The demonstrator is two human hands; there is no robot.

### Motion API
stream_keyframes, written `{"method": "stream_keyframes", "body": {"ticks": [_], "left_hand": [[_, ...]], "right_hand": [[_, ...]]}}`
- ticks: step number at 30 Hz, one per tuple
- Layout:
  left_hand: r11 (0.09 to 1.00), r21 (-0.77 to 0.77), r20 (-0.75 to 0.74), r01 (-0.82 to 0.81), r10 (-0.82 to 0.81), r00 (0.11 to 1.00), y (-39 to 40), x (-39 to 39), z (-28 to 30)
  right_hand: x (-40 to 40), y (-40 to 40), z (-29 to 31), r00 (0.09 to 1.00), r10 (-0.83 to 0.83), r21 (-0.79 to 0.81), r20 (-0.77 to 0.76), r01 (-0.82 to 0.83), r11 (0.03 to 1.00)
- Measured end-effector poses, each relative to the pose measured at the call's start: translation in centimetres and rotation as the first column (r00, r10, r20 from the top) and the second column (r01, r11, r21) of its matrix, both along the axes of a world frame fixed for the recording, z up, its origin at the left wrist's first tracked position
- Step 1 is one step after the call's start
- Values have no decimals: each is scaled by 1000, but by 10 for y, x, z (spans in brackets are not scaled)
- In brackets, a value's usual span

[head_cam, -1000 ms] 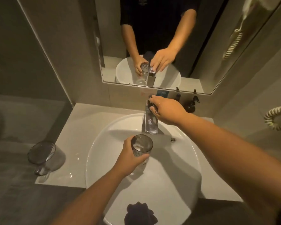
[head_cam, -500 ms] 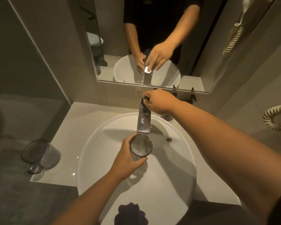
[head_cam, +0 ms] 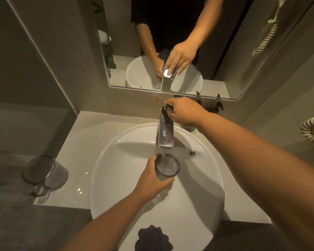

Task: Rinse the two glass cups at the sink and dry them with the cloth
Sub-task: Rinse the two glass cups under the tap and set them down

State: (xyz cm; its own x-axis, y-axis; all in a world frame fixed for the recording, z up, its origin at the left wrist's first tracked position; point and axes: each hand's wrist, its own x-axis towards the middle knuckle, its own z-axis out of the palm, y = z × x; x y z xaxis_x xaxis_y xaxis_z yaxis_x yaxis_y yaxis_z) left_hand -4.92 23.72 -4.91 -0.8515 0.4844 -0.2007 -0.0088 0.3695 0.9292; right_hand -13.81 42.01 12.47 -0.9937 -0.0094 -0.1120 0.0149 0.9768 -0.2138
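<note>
A white sink (head_cam: 116, 178) is set into the pale surface (head_cam: 91, 134). A dark cloth (head_cam: 153, 239) is draped on its near rim. One glass cup (head_cam: 168, 167) is gripped by the left hand (head_cam: 150, 180) under the tap (head_cam: 166, 131), water streaming in; the tap's lever is clasped by the right hand (head_cam: 184, 112). The second glass cup (head_cam: 43, 173) is left standing on the surface, left of the sink.

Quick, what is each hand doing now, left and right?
Left hand: closed around a glass cup under the running tap.
Right hand: closed on the tap handle.
</note>
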Motion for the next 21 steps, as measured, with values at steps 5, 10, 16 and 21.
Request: {"method": "stream_keyframes", "body": {"ticks": [5, 10, 16, 21], "left_hand": [[999, 41, 38, -8, 7, 999, -4, -21, 0], [976, 170, 401, -138, 59, 914, 5, -26, -1], [909, 251, 689, -333, 74, 721, 18, -27, 3], [878, 253, 787, -407, 58, 615, 21, -22, 10]], "right_hand": [[-2, 0, -2, 1000, -14, -15, -7, 14, 1000], [2, 0, 0, 1000, -21, -53, -11, 20, 998], [7, -3, 1, 999, -33, -67, -15, 31, 997], [8, -4, 2, 999, -42, -97, 5, 42, 994]]}}
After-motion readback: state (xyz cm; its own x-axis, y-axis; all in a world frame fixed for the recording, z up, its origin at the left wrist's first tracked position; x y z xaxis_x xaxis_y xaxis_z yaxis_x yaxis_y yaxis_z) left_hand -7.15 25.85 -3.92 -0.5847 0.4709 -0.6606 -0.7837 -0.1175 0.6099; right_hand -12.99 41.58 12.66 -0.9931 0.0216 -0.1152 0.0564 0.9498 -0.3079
